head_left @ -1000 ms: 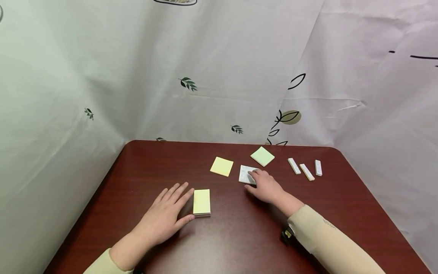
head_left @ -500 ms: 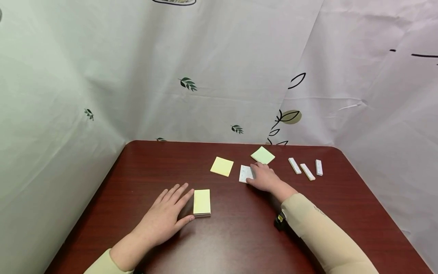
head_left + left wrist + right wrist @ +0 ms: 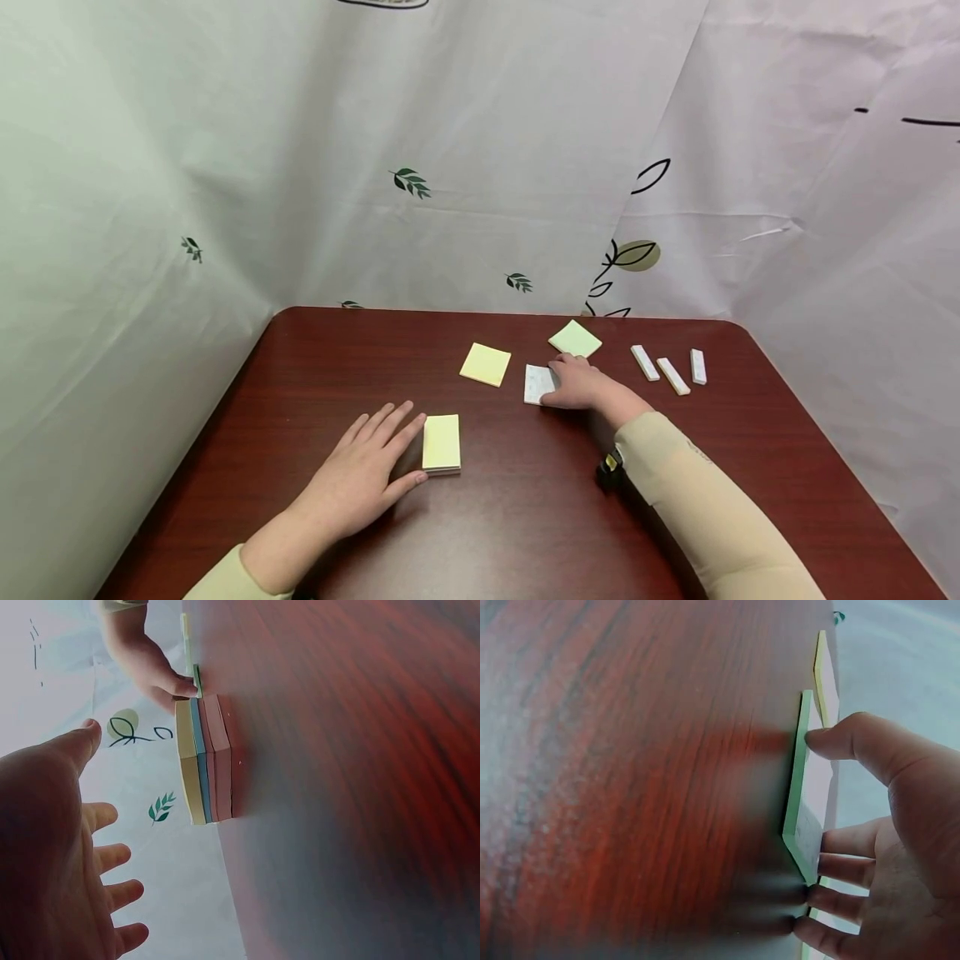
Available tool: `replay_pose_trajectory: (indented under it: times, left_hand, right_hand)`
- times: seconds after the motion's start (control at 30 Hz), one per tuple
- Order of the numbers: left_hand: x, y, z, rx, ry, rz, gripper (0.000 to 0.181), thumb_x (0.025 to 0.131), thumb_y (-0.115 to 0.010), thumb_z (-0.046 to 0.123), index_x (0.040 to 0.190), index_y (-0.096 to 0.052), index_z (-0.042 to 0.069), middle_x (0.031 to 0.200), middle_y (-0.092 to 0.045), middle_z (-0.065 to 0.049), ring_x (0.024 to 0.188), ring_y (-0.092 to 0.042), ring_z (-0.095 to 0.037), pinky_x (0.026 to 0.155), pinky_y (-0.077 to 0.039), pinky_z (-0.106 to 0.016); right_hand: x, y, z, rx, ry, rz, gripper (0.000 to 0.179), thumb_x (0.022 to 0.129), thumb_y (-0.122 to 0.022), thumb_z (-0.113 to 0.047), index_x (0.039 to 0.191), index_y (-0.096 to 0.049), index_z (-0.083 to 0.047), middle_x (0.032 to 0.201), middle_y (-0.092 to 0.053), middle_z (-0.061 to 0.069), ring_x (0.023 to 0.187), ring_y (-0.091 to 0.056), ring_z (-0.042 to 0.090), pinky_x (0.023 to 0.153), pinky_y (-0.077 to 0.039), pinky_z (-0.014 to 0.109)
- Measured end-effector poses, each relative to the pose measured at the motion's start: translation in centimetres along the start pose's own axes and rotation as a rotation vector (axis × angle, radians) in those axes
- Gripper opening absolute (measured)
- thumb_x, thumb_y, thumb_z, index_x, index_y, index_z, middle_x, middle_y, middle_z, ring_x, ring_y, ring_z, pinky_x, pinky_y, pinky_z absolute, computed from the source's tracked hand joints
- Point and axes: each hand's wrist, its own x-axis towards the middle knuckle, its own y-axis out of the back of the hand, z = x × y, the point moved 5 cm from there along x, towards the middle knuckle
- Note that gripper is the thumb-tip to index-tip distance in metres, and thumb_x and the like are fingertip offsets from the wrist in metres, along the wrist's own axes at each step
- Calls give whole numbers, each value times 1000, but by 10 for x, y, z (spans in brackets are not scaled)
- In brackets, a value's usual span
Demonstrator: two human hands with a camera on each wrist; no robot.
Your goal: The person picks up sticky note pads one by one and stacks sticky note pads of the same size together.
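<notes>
In the head view, the left hand [image 3: 352, 479] lies with fingers spread at lower left, just beside a stack of sticky notes [image 3: 441, 442] with a yellow top and, in the left wrist view, blue and pink layers below. Right of centre, the right hand [image 3: 577, 385] sets thumb and fingers about a white-topped, green-edged pad [image 3: 537, 385]; whether they pinch it I cannot tell. A yellow note pad [image 3: 485, 365] lies left of it, a pale green pad [image 3: 575, 338] above.
</notes>
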Motion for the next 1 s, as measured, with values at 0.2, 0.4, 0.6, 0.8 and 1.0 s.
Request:
replay_pose_trajectory:
  times: [0.2, 0.4, 0.6, 0.8, 1.0]
  left_hand:
    - [0, 1, 0, -5, 3, 5, 72, 93, -60, 55, 152, -41, 18, 158, -34, -7, 144, -33, -33, 114, -24, -54]
    - [0, 2, -1, 2, 2, 19, 71, 93, -62, 53, 151, -43, 16, 157, -36, -8, 143, -34, -34, 114, -25, -54]
    - [0, 2, 0, 7, 4, 8, 72, 93, -61, 54, 151, -43, 15, 157, -35, -8, 143, -34, -34, 114, -25, -54]
    - [1, 4, 1, -8, 2, 12, 71, 94, -61, 53, 151, -43, 15, 156, -37, -9, 143, -34, -33, 114, -25, -55]
    - [2, 4, 1, -24, 9, 8, 70, 94, -61, 53, 151, -43, 15, 156, -37, -10, 143, -34, -33, 113, -27, -55]
  right_hand:
    - [0, 5, -4, -9, 20, 7, 71, 80, -75, -36, 135, -53, 3, 136, -49, 21, 118, -47, 35, 96, -42, 50]
    - [2, 8, -4, 13, 19, 0, 69, 76, -80, -37, 125, -55, 5, 119, -54, 17, 105, -49, 31, 91, -44, 46]
    - [3, 8, -2, 64, 12, 18, 71, 74, -86, -38, 120, -54, 5, 107, -56, 15, 100, -51, 30, 90, -43, 46]
    - [0, 7, 0, 164, -29, 34, 68, 79, -84, -30, 126, -48, 4, 107, -59, 13, 95, -55, 25, 87, -46, 43]
    - [-4, 6, 2, 173, -20, 72, 51, 89, -74, -19, 131, -51, 1, 122, -61, 17, 109, -59, 29, 93, -46, 46]
